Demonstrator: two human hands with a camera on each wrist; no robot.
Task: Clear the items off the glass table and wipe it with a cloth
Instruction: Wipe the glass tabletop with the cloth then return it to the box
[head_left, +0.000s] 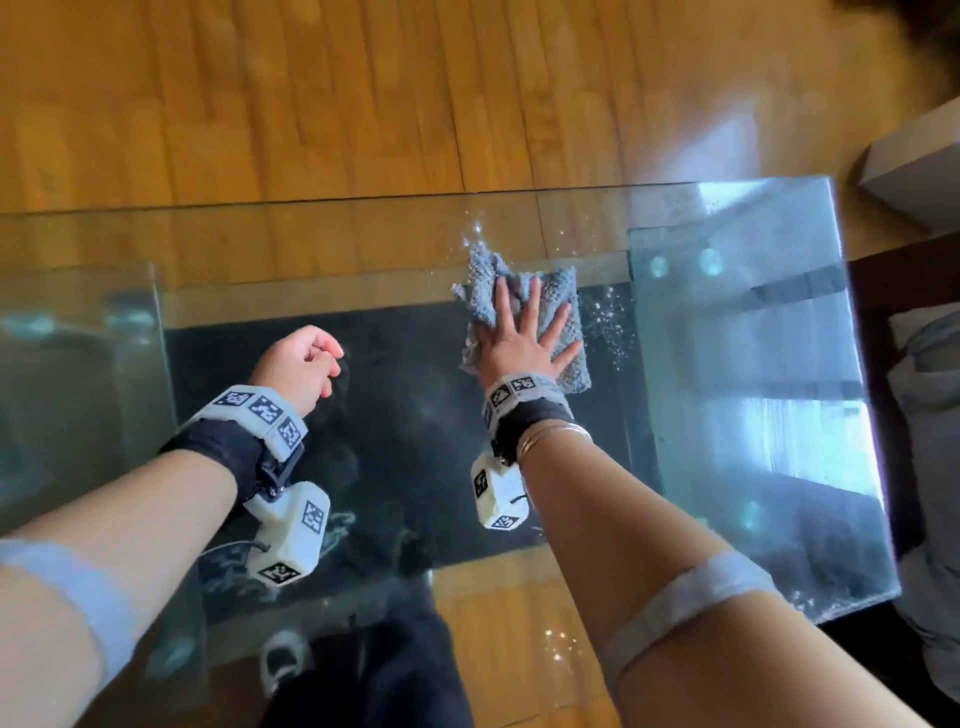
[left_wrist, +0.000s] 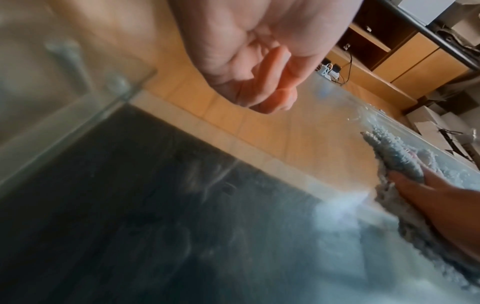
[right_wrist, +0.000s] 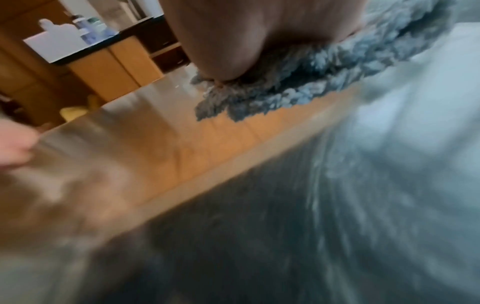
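A grey-blue cloth (head_left: 556, 301) lies crumpled on the glass table (head_left: 311, 244), right of the middle and near the far edge. My right hand (head_left: 524, 332) presses flat on the cloth with fingers spread and straight. In the right wrist view the palm (right_wrist: 259, 37) sits on the cloth (right_wrist: 298, 90). My left hand (head_left: 306, 364) hovers above the table left of the cloth, fingers loosely curled and holding nothing. The left wrist view shows those curled fingers (left_wrist: 270, 82) and the cloth (left_wrist: 394, 156) under the right hand's fingers.
Water droplets (head_left: 608, 322) speckle the glass around the cloth. A dark rug (head_left: 415, 441) and the wooden floor (head_left: 363, 104) show through the glass. Glass side panels (head_left: 753, 364) stand at both ends. A pale box (head_left: 914, 166) lies beyond the right end.
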